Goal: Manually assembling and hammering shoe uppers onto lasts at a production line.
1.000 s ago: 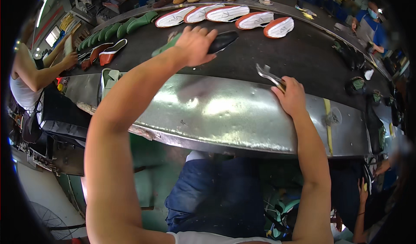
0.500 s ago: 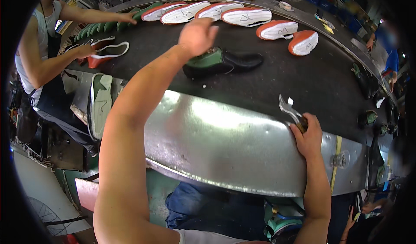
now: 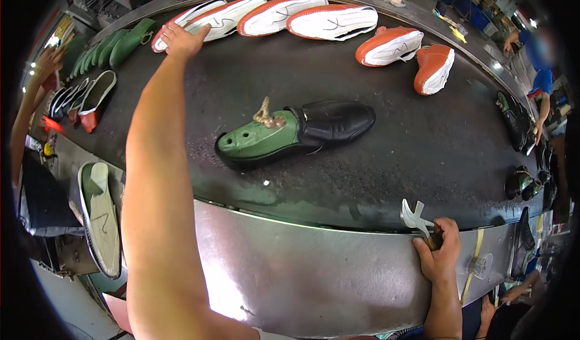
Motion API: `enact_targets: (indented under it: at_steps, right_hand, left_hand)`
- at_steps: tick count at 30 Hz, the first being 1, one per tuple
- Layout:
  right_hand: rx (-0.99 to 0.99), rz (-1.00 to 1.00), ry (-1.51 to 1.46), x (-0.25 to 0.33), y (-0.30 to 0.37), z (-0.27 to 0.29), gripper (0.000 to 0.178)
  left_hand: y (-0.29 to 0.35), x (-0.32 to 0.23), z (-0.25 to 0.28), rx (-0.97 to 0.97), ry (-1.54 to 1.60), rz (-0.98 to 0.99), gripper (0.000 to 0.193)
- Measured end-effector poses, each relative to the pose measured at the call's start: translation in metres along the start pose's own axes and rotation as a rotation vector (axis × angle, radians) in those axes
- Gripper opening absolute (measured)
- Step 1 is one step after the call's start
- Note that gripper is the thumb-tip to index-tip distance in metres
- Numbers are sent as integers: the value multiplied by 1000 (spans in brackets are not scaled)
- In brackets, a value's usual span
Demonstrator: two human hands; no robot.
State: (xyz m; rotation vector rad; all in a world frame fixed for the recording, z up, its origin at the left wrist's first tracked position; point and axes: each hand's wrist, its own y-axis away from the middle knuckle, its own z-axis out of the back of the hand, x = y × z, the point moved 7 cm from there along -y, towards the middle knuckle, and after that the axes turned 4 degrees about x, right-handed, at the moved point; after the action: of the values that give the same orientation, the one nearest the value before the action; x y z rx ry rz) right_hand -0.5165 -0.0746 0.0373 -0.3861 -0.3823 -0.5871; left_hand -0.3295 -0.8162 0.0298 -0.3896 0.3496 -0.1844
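Observation:
My left hand reaches far out to the left, fingers stretched over the red-and-white shoe upper at the left end of a row. Beside it a second white-soled upper lies partly under my fingertips. My right hand is wrapped round the handle of metal pincers, their curved jaws pointing away from me, above the metal edge. Between my hands, a black shoe on a green last lies on the dark belt, with knotted cord standing up from the last.
More red-and-white uppers line the far edge. Green lasts and white-rimmed uppers lie far left. A pale upper is near left. Black shoes stand at right. Other people's arms show at both sides.
My left hand has moved left, from above the black shoe to the red-and-white uppers. The view has shifted forward over the belt. The person at left has let go of the white-rimmed uppers.

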Motion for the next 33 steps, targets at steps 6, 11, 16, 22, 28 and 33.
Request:
enact_targets:
  at_steps: [6,11,16,22,28,33]
  right_hand:
    - [-20,24,30,6,-2,-4,59]
    - [5,24,39,10,-3,-7,59]
    - [-5,24,53,15,-4,-9,59]
    - [11,5,13,17,-3,-11,60]
    - [-1,-34,6,17,-2,-16,53]
    - [-2,-104,0,27,-4,-13,49]
  left_hand:
    - [34,-80,1,342,-195,-100,101]
    - [26,-46,13,114,39,57,109]
    - [0,-11,5,110,41,29,119]
    - [-16,-33,7,356,-84,-233,107]
    - [52,-44,-23,568,672,49,54]
    - [96,1,20,942,670,161,44]
